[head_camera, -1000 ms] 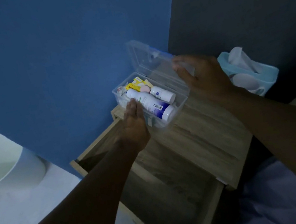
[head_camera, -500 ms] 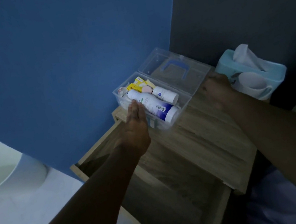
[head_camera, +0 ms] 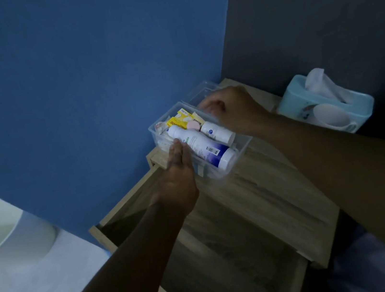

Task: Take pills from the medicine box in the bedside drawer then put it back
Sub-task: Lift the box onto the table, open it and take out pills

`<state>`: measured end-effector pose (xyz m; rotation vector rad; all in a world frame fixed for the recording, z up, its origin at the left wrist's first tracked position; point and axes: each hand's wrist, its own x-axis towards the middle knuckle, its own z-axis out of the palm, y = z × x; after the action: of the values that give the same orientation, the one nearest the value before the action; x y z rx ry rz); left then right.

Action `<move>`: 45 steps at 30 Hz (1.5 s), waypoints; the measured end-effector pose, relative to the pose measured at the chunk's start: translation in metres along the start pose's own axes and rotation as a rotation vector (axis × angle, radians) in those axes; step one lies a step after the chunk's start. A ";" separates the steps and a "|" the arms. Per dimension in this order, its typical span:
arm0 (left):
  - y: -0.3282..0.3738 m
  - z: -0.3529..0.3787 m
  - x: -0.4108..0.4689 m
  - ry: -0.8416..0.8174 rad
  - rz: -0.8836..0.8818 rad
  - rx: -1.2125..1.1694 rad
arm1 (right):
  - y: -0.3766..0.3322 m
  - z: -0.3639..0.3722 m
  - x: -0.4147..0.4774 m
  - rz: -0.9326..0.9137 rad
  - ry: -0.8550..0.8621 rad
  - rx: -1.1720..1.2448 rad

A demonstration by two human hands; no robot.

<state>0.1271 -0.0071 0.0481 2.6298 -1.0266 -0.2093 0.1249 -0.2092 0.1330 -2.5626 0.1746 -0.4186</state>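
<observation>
Two bottles are seen lying side by side in the clear medicine box: a large white bottle with a purple band and barcode label, and a smaller white bottle just behind it. Yellow packets and a pink round item are packed at the box's far end; a few pale sachets are wedged in its far left corner, contents unreadable. The box is set at the back left corner of the nightstand top, against the blue wall. Its lid is folded back flat behind it, mostly covered by the right hand.

Left hand is held flat, fingers straight and together, pressed against the box's near left side with fingertips touching the large bottle; nothing is gripped. Right hand is curled loosely over the box's far end; whether anything is pinched cannot be told.

The drawer below is pulled open, interior dark. A light blue tissue box with a tissue sticking up is placed at the back right corner, well apart from the medicine box.
</observation>
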 end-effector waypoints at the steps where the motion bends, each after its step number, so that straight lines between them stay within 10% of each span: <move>1: 0.000 0.001 0.000 0.006 -0.004 -0.012 | -0.002 0.003 0.008 -0.028 -0.092 -0.051; 7: -0.004 0.012 -0.002 0.058 0.033 -0.037 | 0.005 0.029 0.038 -0.071 -0.362 -0.233; 17: -0.006 0.021 -0.004 0.144 0.071 -0.107 | 0.018 0.039 0.041 -0.115 -0.334 -0.135; 29: 0.012 -0.008 -0.007 -0.016 -0.053 -0.101 | 0.000 0.007 -0.013 0.082 0.058 0.102; 37: 0.051 -0.046 -0.022 0.295 -0.237 -0.736 | -0.013 -0.039 -0.085 0.197 0.001 0.298; 45: 0.110 -0.057 -0.052 -0.017 -0.248 -1.650 | -0.026 -0.077 -0.135 0.086 -0.014 0.233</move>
<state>0.0334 -0.0350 0.1398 1.1775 -0.1896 -0.7291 -0.0269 -0.1964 0.1742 -2.3201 0.2164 -0.3658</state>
